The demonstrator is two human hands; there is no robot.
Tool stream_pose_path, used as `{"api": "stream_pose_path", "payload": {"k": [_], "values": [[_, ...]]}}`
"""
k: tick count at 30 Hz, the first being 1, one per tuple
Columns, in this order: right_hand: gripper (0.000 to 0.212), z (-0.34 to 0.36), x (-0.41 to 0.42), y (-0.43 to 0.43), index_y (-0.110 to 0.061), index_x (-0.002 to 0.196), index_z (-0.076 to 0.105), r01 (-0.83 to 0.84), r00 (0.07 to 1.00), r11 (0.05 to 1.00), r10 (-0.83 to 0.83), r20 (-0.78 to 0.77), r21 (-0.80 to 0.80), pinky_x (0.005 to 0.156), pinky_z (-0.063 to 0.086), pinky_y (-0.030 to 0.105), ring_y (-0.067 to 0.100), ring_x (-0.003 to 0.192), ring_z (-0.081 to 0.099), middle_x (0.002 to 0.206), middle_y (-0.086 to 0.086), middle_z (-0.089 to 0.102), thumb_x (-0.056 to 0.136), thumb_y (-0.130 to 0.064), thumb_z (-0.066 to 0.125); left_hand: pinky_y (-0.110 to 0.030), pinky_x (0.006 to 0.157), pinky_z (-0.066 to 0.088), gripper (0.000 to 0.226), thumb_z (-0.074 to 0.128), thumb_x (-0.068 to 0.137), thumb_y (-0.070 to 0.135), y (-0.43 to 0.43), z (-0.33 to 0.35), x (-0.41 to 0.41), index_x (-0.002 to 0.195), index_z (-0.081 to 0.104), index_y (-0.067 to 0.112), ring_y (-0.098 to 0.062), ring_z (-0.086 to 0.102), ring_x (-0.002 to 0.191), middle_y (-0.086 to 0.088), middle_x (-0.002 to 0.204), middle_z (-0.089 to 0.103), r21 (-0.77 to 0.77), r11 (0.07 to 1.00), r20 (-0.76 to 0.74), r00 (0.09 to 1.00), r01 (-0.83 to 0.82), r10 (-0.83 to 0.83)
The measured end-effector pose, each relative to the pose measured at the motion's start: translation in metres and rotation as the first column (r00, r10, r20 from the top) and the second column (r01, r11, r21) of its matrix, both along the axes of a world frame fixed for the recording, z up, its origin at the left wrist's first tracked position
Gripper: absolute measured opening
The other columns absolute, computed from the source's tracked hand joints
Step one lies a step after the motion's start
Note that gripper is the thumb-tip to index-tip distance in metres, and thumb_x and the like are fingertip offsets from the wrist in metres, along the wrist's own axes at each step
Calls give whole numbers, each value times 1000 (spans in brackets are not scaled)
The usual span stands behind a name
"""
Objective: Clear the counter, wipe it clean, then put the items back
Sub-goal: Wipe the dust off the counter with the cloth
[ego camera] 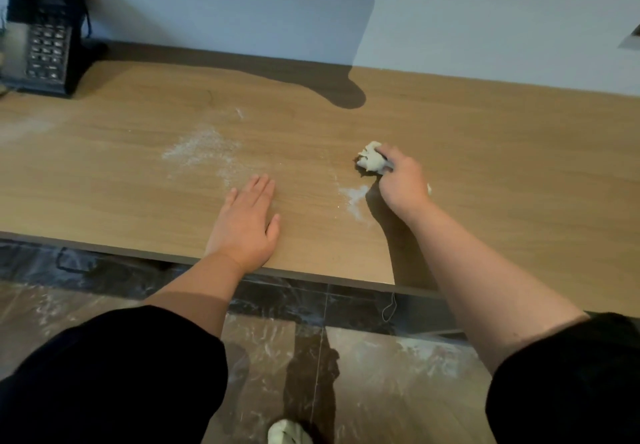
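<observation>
Long light-brown wood-grain counter (502, 173): flat top, dark front edge, back edge against a pale wall. Surface carries white powder (202, 150) as a broad scattered patch left of centre; a smaller dense smear (353, 197) lies nearer the front, and a faint haze at far left. Small crumpled white wad (370, 160) (tissue or cloth, cannot tell) sits on the counter just behind the smear, gripped by the right hand (401, 183). Black push-button desk telephone (41, 33) stands at the back-left corner.

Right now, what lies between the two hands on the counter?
Head view: bare counter beside the left hand, then a small white powder patch near the right hand, which grips a crumpled wipe.
</observation>
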State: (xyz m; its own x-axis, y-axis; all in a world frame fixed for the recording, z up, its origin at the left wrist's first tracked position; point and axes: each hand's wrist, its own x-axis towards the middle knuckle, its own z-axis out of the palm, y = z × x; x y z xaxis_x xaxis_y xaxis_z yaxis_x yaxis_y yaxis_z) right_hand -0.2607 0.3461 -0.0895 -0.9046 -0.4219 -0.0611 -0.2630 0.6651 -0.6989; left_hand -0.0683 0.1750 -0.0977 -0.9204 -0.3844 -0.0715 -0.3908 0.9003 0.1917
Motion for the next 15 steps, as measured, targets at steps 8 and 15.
{"api": "stream_pose_path", "payload": {"k": [8, 15], "values": [[54, -5, 82, 23, -17, 134, 55, -269, 963, 963, 268, -15, -18, 117, 10, 22, 13, 141, 32, 146, -1, 45, 90, 10, 40, -36, 123, 0, 59, 29, 102, 32, 0, 0, 1, 155, 12, 12, -14, 2, 150, -2, 163, 8, 11, 1000, 3, 1000, 4, -4], [51, 16, 15, -14, -13, 134, 55, 136, 991, 963, -130, 42, -234, 108, 25, 17, 19, 133, 43, 140, 5, 53, 90, 8, 41, -35, 122, -3, 60, 29, 101, 29, 0, 1, 1, 155, 7, 15, -13, -3, 150, -1, 164, 3, 2, 1000, 21, 1000, 18, -18]]}}
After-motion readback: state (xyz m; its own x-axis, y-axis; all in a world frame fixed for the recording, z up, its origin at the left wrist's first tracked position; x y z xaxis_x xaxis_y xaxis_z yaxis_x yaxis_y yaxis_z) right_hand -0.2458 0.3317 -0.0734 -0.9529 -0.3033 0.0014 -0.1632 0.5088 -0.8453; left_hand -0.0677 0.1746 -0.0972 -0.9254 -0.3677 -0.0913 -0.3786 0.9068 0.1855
